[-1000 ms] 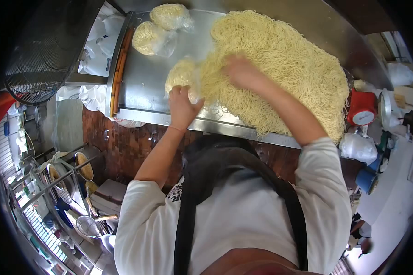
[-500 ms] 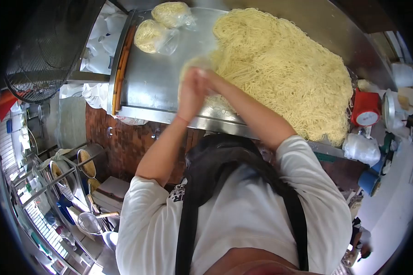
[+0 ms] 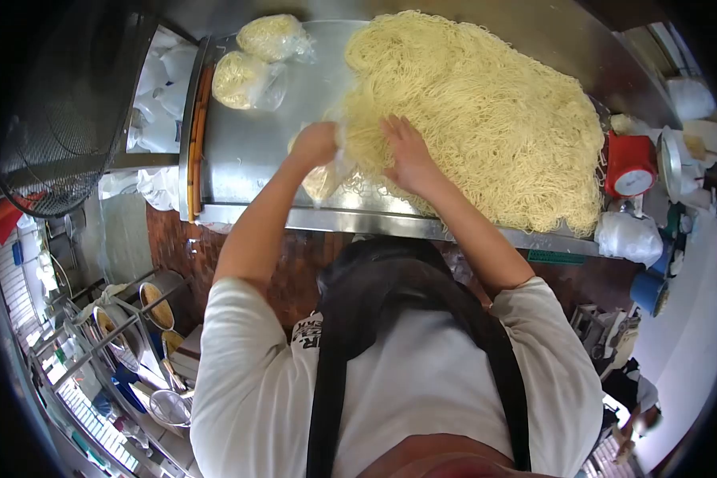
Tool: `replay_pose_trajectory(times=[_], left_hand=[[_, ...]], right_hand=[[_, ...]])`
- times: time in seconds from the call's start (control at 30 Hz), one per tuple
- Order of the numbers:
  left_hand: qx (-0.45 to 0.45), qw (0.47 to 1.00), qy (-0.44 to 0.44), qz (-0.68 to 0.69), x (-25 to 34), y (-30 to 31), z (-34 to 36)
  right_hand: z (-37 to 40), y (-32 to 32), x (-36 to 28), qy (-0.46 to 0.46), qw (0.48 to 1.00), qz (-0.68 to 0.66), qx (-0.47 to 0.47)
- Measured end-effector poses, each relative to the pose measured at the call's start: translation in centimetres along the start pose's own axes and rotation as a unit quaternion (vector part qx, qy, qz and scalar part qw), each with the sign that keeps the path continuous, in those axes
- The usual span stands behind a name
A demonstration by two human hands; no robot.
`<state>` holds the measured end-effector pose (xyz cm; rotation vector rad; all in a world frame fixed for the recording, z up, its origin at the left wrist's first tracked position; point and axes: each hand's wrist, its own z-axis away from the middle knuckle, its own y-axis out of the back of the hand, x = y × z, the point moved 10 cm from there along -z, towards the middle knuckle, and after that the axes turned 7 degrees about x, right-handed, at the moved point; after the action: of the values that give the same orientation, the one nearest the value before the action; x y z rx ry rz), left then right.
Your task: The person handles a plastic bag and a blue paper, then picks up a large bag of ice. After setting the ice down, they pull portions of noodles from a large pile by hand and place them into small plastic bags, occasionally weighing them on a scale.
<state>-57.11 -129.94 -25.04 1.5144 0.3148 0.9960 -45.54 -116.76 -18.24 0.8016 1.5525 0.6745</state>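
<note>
My left hand (image 3: pixel 317 143) is closed on a clear plastic bag of noodles (image 3: pixel 321 185), held low over the steel work table (image 3: pixel 247 155). My fingers hide part of that bag, and its loose plastic shows beside the knuckles. To its right, my right hand (image 3: pixel 410 155) has its fingers spread at the near left edge of a big pale yellow noodle pile (image 3: pixel 486 119); I see nothing in it. Two more filled noodle bags, a rear bag (image 3: pixel 271 37) and a nearer bag (image 3: pixel 237 80), lie at the table's far left.
Wooden poles (image 3: pixel 197 143) run along the table's left edge. A red scale (image 3: pixel 632 163) stands right of the pile, above a bundle of clear plastic bags (image 3: pixel 629 237). Metal racks with pots (image 3: pixel 159 303) are at lower left. A wire-mesh basket (image 3: pixel 56 159) hangs upper left.
My hands were together over the bag and have moved apart. The left has shifted down and left with the bag; the right has opened and moved right to the noodles.
</note>
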Motion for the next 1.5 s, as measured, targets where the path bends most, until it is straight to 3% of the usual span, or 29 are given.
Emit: replay_pose_trajectory(times=[0.07, 0.17, 0.27, 0.37, 0.43, 0.5, 0.57, 0.63, 0.7, 0.77, 0.83, 0.87, 0.93, 1.0, 1.03, 1.07, 1.13, 1.2, 1.27, 1.3, 1.33, 1.37, 1.4, 1.43, 1.5], left_hand=[[0.026, 0.994, -0.082, 0.070, 0.8, 3.3, 2.9], [0.037, 0.980, 0.003, 0.193, 6.1, 13.1, 6.1], [0.037, 0.975, 0.008, 0.219, 7.1, 16.2, 8.0], [0.084, 0.969, 0.018, 0.232, 7.6, 18.4, 9.8], [0.097, 0.968, 0.010, 0.232, 7.8, 18.9, 10.2], [0.127, 0.966, 0.015, 0.224, 7.2, 18.7, 10.3], [0.120, 0.965, 0.000, 0.233, 7.4, 18.5, 9.7], [0.116, 0.966, -0.013, 0.232, 7.1, 17.9, 9.1], [0.123, 0.969, -0.020, 0.215, 5.8, 17.6, 8.4], [0.109, 0.986, -0.066, 0.104, 6.8, 17.1, 6.9], [0.092, 0.990, -0.093, 0.054, 6.0, 14.8, 5.6], [0.078, 0.992, -0.084, 0.053, 4.7, 13.5, 5.0], [0.084, 0.993, -0.063, 0.059, 2.9, 12.4, 4.8], [0.100, 0.992, -0.059, 0.037, 0.9, 10.4, 5.3], [0.112, 0.991, -0.069, 0.012, -0.3, 8.6, 5.8], [0.122, 0.989, -0.081, -0.015, -0.8, 7.5, 6.2], [0.233, 0.972, -0.019, -0.014, 0.1, 8.4, 8.7], [0.291, 0.954, 0.068, 0.011, 1.7, 8.5, 12.4], [0.271, 0.938, 0.143, 0.160, 2.4, 5.5, 14.3], [0.257, 0.921, 0.179, 0.232, 2.5, 3.5, 14.7], [0.279, 0.917, 0.183, 0.220, 3.1, 2.7, 14.2], [0.302, 0.912, 0.186, 0.207, 3.3, 2.1, 13.2], [0.325, 0.906, 0.189, 0.194, 2.8, 1.6, 12.3], [0.334, 0.890, 0.206, 0.233, 1.0, 0.6, 11.3], [0.349, 0.852, 0.238, 0.310, -3.0, -1.0, 9.3]], right_hand=[[-1.1, -1.2, -1.4, 0.013, 0.993, 0.117, -0.018], [-3.9, -1.0, -5.0, 0.139, 0.987, 0.049, 0.070], [-8.4, -3.0, -3.2, 0.056, 0.997, -0.041, -0.037], [-10.8, -1.4, 0.7, -0.038, 0.969, -0.241, 0.032], [-11.7, 1.2, 3.7, -0.033, 0.977, -0.195, 0.080], [-13.7, 0.6, 10.5, -0.084, 0.946, -0.306, 0.066], [-12.5, 7.6, 9.4, -0.143, 0.979, -0.098, 0.110], [-12.1, 10.7, 18.1, -0.153, 0.967, -0.027, 0.201], [-10.3, 16.3, 19.7, -0.252, 0.950, 0.070, 0.173], [-11.5, 18.7, 24.6, -0.138, 0.951, 0.193, 0.201], [-11.2, 23.2, 23.2, -0.103, 0.937, 0.268, 0.197], [-11.3, 24.1, 25.2, -0.088, 0.918, 0.366, 0.126], [-11.0, 27.1, 33.8, -0.091, 0.895, 0.431, 0.069], [-10.6, 28.0, 35.8, -0.167, 0.928, 0.326, 0.074], [-9.5, 28.5, 32.3, -0.222, 0.941, 0.246, 0.064], [-9.2, 27.6, 29.8, -0.239, 0.944, 0.225, 0.029], [-9.2, 25.1, 25.7, -0.231, 0.940, 0.242, -0.064], [-10.4, 21.4, 23.7, -0.092, 0.929, 0.328, -0.143], [-9.8, 17.3, 15.7, -0.196, 0.906, 0.318, -0.200], [-9.7, 13.7, 10.9, -0.149, 0.927, 0.300, -0.168], [-8.9, 7.8, 7.2, -0.041, 0.926, 0.314, -0.205], [-7.5, 1.9, 3.5, -0.010, 0.896, 0.326, -0.302], [-6.6, -1.5, 0.0, -0.001, 0.933, 0.247, -0.261], [-5.8, -7.3, 0.3, 0.152, 0.960, 0.229, -0.049], [-5.5, -12.2, -0.7, 0.220, 0.952, 0.206, 0.051]])
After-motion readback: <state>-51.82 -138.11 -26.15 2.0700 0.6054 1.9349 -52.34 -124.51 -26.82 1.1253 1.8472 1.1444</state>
